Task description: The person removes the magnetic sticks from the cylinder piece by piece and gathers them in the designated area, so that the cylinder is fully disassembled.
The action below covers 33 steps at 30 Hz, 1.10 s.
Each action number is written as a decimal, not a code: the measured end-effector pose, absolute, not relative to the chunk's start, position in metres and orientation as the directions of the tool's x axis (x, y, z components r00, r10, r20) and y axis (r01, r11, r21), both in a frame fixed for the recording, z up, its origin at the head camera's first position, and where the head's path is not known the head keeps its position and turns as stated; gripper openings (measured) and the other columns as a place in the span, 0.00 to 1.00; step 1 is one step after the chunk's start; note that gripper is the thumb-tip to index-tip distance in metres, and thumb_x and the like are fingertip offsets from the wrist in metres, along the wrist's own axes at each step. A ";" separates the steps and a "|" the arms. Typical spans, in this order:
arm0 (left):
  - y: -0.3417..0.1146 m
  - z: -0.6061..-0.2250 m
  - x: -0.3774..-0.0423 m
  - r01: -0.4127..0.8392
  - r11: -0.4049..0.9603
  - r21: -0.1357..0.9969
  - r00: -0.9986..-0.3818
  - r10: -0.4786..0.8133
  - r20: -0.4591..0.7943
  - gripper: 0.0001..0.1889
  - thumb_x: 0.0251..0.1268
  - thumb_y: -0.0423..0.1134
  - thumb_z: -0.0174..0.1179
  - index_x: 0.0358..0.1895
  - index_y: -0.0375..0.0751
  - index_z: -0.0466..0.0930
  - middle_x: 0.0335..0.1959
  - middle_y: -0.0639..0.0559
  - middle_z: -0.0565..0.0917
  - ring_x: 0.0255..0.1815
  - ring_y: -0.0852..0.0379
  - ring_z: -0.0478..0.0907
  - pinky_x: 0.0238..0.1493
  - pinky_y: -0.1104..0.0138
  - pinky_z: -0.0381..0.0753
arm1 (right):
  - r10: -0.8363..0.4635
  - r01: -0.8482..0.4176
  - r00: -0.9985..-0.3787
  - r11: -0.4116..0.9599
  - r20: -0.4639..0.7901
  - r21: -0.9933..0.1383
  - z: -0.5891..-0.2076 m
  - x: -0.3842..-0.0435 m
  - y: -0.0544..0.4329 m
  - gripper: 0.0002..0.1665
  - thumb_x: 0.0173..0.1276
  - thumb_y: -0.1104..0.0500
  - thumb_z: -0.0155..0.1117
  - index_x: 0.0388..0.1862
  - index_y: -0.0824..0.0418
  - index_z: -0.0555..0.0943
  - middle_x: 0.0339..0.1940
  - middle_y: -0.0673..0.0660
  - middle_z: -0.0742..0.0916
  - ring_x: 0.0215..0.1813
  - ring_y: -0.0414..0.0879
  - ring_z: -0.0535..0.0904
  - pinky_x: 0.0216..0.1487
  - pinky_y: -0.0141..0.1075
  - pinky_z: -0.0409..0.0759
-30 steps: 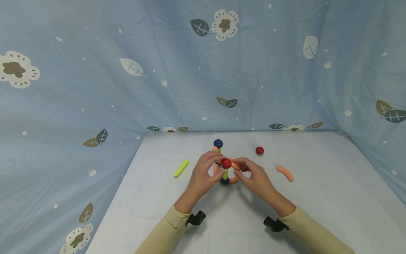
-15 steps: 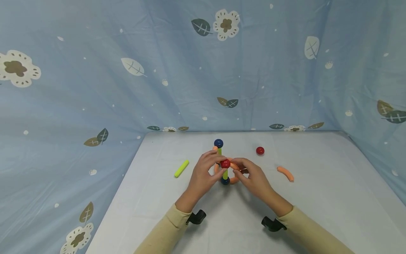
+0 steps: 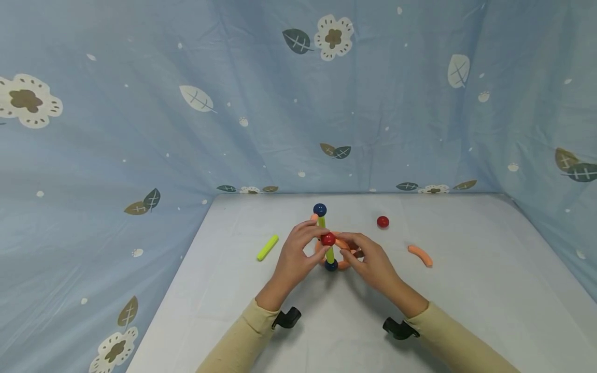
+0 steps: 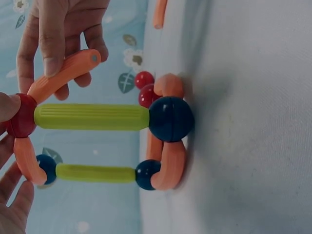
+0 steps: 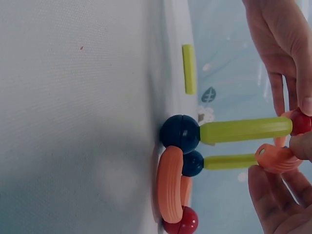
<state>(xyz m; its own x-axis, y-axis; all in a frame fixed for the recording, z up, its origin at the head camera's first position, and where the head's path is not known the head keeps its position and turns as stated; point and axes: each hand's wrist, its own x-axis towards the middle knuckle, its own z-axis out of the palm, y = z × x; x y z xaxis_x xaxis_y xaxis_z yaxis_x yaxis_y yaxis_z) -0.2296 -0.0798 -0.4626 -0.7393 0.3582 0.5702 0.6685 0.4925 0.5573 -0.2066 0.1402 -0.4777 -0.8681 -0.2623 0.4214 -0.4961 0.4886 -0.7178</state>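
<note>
Soft, even light is illuminating the head view. Diffuse shadows are spreading over the white table (image 3: 340, 342) on the near side of the front blue ball (image 3: 331, 265). Highlights are glinting on that ball. The 2 wrist views are rendering dimmer, with the backdrop (image 4: 107, 204) behind it blurring.

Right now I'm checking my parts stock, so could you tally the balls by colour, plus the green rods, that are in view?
Blue balls: 3
Red balls: 3
Green rods: 3
Total: 9
</note>
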 end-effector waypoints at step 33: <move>-0.079 -0.463 -0.230 0.670 0.499 0.549 -0.737 0.357 0.574 0.18 0.63 0.38 0.72 0.56 0.48 0.85 0.53 0.57 0.86 0.71 0.55 0.70 0.70 0.54 0.72 | -0.256 -0.504 -0.864 0.478 0.435 -0.720 -0.475 -0.206 0.141 0.22 0.71 0.63 0.69 0.63 0.52 0.82 0.44 0.49 0.84 0.39 0.44 0.82 0.37 0.34 0.86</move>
<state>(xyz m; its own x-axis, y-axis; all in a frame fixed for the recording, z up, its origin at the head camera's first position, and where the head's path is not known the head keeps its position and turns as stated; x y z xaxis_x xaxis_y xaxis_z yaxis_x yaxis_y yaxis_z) -0.2300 -0.0789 -0.4631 -0.7366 0.3574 0.5742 0.6703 0.4990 0.5493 -0.2058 0.1407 -0.4754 -0.8635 -0.2557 0.4347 -0.5038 0.4779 -0.7196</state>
